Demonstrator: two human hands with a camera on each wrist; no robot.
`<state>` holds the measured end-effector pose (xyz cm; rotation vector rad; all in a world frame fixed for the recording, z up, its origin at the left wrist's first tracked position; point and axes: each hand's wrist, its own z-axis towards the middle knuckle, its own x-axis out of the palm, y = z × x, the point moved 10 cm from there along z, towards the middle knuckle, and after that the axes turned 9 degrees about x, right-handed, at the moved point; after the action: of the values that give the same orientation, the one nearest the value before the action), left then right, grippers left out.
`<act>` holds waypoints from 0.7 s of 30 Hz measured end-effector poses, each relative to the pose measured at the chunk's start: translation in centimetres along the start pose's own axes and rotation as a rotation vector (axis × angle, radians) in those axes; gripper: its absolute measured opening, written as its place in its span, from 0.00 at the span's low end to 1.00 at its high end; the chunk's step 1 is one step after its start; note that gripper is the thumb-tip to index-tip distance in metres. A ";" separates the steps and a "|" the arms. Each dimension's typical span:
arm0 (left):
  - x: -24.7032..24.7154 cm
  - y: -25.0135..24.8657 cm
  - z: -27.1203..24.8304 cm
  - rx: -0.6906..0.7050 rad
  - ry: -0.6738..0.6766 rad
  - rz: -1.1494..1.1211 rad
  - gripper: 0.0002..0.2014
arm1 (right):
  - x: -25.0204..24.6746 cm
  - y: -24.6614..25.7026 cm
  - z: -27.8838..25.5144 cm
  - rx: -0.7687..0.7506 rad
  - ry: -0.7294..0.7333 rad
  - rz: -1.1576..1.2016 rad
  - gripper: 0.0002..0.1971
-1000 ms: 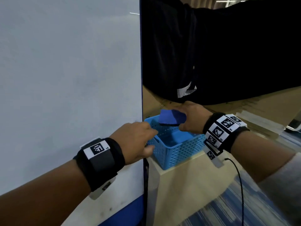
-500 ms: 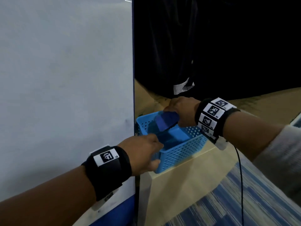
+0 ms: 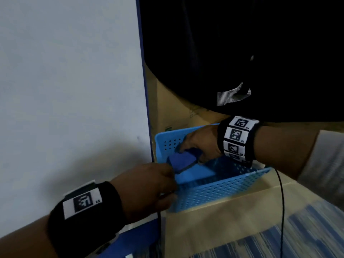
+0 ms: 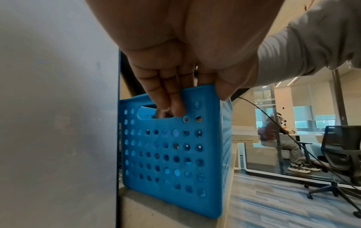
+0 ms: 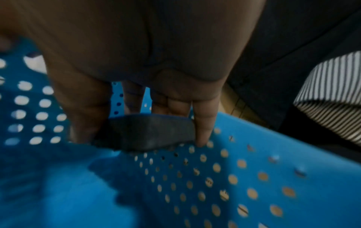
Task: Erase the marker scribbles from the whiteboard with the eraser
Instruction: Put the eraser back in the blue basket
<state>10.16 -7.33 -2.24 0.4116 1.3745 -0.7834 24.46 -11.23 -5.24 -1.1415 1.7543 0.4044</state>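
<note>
The whiteboard (image 3: 70, 90) fills the left of the head view, an upright pale panel with a blue edge; the stretch in view shows no plain scribbles, only a faint speck or two near its right border, so the wiping looks done where I can see it. Just beside that edge, on a pale surface (image 3: 223, 216), stands a blue perforated basket (image 3: 219, 190), near touching the board.

The left hand (image 3: 147, 189) grips the basket's near end wall at the rim: in the left wrist view its fingers (image 4: 168, 98) hook into the handle slot from outside while the thumb presses over the top edge, a steadying hold.

The right hand (image 3: 202, 144) reaches down into the basket from the far side and holds the eraser (image 3: 183, 161), thumb on one long side, fingers on the other. The right wrist view shows the dark felt face (image 5: 148, 132) turned down toward the perforated floor and hanging just above it, one fingertip close to the plastic.

The relation that matters: the eraser sits directly under the right grip, tilted, its long axis running roughly toward the left hand, with the basket floor straight below. My judgement is that it is being stowed, and letting go should need only a short drop and a loosening of thumb and fingers.
</note>
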 end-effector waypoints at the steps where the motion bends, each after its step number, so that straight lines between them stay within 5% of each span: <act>1: -0.2 -0.3 0.0 0.011 -0.007 0.017 0.15 | 0.9 -0.1 0.5 0.001 0.020 0.004 0.37; 21: -0.1 -0.8 -0.4 -0.005 -0.023 0.001 0.19 | 4.7 1.4 4.4 -0.050 -0.004 -0.077 0.17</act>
<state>9.29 -7.53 -2.07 0.3979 1.3552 -0.7815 25.26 -9.92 -11.68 -1.2387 1.6999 0.4054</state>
